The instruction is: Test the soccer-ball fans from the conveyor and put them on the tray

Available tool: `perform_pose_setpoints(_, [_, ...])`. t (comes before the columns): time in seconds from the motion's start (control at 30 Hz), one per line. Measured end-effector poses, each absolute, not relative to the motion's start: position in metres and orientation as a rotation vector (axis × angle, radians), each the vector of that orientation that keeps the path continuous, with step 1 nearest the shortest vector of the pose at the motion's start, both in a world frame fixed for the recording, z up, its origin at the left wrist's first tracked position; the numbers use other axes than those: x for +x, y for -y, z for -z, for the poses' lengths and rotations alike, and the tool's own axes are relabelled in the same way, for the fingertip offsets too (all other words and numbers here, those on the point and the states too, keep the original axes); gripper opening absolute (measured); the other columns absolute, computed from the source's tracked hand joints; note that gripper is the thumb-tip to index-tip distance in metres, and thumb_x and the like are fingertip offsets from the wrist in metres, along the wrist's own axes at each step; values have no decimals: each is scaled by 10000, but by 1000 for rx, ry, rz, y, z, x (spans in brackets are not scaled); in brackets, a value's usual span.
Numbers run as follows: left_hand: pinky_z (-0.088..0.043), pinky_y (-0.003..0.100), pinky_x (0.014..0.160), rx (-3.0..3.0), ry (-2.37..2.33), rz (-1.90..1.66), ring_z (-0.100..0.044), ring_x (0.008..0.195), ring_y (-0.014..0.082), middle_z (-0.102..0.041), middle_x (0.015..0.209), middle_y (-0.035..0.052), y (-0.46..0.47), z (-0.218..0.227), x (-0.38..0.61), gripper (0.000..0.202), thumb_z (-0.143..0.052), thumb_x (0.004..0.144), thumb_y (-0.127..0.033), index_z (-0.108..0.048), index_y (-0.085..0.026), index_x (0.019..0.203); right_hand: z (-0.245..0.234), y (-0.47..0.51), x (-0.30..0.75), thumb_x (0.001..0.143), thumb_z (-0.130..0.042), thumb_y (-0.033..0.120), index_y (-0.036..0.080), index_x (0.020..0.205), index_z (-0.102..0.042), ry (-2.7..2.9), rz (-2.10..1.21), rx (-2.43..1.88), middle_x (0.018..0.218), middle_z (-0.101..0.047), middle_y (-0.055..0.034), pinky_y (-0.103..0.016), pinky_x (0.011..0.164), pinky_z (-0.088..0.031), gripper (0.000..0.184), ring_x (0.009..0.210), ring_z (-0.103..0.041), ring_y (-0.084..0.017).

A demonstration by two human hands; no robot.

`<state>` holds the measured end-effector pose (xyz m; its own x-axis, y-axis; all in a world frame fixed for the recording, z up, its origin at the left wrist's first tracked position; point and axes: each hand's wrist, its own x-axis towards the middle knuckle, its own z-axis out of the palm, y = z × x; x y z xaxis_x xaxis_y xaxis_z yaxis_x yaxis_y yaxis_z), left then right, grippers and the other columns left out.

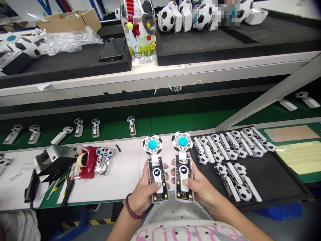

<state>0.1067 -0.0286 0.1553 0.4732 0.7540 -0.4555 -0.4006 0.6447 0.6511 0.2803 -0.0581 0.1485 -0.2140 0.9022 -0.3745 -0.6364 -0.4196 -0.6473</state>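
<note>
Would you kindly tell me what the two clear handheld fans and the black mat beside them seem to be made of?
The clear handheld fan in the left hand and its twin in the right hand look like glossy transparent plastic, with inner parts showing through. The black mat looks matte, perhaps rubber or foam.

The one head-worn camera looked forward and down from above the person's chest (175,227), close over the left hand (141,190) and right hand (200,187), with the counter (120,177) and a shelf (160,72) beyond.
</note>
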Motion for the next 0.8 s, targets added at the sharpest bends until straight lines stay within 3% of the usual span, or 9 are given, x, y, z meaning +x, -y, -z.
perform_pose_setpoints(0.17, [-480,306,617,478,-775,-729,-593,689,180,-591,930,49,29,-162,105,741,-731,598,-213,-329,-295,1215,-153,61,284,649,-716,257,298,1283,-259,471,-1828,-853,977,-617,-47,-347,708,-479,782,805,-616,-201])
perform_pose_setpoints(0.33, [-488,316,712,561,-775,-777,-589,889,228,-561,1119,71,30,-163,106,691,-722,620,-216,-353,-304,1197,-163,61,282,658,-703,268,307,1298,-245,487,-1836,-804,1104,-590,-79,-400,786,-470,788,933,-602,-239])
perform_pose_setpoints(0.43, [-485,311,731,583,-768,-762,-566,970,257,-523,1205,77,30,-163,107,719,-723,616,-224,-338,-307,1217,-165,62,278,639,-713,266,303,1265,-304,447,-1840,-773,1069,-603,-63,-401,758,-486,749,892,-614,-235])
perform_pose_setpoints(0.8, [-491,327,707,642,-693,-761,-593,840,218,-575,1029,64,30,-168,108,733,-700,642,-289,-299,-309,1257,-170,62,277,651,-721,278,289,1250,-313,457,-1851,-681,1067,-591,-62,-346,750,-488,724,875,-606,-194])
